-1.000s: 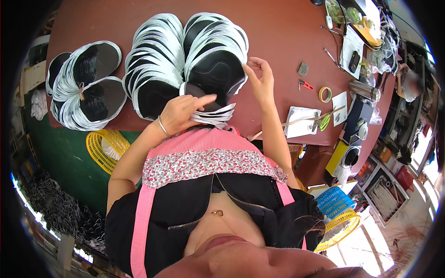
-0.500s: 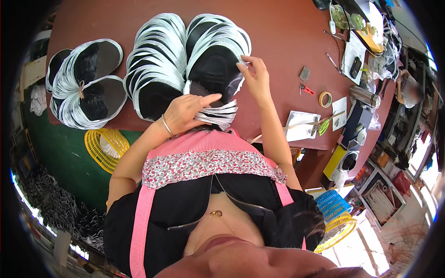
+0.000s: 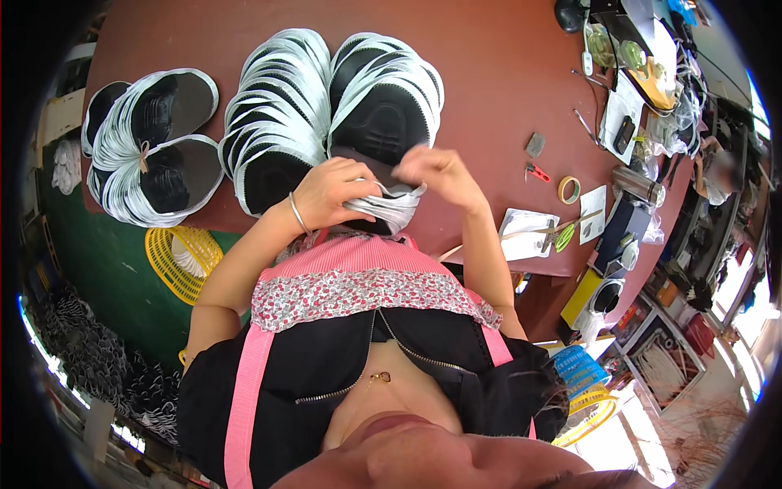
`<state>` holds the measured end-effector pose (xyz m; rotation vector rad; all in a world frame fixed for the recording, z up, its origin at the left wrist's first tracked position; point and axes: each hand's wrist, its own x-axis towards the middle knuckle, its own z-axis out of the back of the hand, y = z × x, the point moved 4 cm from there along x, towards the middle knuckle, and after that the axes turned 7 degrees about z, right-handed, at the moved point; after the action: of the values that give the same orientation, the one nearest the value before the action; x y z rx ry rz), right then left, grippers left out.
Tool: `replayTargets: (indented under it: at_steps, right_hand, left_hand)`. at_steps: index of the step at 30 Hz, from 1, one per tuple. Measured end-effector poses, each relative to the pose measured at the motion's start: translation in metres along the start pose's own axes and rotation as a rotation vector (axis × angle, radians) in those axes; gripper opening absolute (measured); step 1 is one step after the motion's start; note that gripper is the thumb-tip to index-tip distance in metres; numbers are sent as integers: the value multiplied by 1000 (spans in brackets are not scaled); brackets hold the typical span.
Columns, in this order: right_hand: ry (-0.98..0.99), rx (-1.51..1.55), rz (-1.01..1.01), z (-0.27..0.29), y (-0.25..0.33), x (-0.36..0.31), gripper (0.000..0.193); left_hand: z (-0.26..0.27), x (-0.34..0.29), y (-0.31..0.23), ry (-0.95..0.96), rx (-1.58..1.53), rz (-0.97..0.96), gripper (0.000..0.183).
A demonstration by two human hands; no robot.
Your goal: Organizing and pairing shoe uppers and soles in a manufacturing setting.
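A stack of white-edged pieces (image 3: 394,212) is gripped by the left hand (image 3: 331,197), its fingers curled over, at the near edge of the brown counter (image 3: 505,73). The right hand (image 3: 444,177) is blurred, held at the stack's right end; finger closure cannot be told. Fanned black-and-white rows (image 3: 383,121) are laid just beyond, a tied bundle (image 3: 167,175) leftward.

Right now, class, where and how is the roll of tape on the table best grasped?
Probably pinch the roll of tape by its left rim, coming from above with the right hand: it appears to lie flat, and its open centre allows gripping inside and outside.
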<state>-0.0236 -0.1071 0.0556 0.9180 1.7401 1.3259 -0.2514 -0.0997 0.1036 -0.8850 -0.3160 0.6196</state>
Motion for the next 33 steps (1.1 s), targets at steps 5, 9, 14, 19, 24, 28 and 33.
replayTargets:
  at_steps: [5, 9, 14, 19, 24, 28, 33]
  right_hand:
    - [-639, -400, -9, 52, -44, 30, 29]
    - [-469, -250, -184, 53, -57, 43, 39]
    - [84, -218, -32, 3, 2, 12, 18]
    - [-302, -40, -4, 36, -4, 15, 15]
    - [-671, -102, 30, 60, -45, 54, 29]
    - [-496, -378, 74, 43, -20, 40, 19]
    - [94, -83, -21, 25, -18, 0, 19]
  left_hand:
    - [0, 6, -6, 29, -29, 112, 40]
    - [0, 8, -4, -4, -25, 42, 44]
    - [34, 23, -26, -237, 329, 40, 45]
    - [-2, 13, 4, 47, 42, 35, 45]
    - [0, 18, 3, 49, -100, 185, 48]
    - [15, 21, -9, -124, 82, 17, 49]
    - [8, 19, 4, -81, 89, 10, 48]
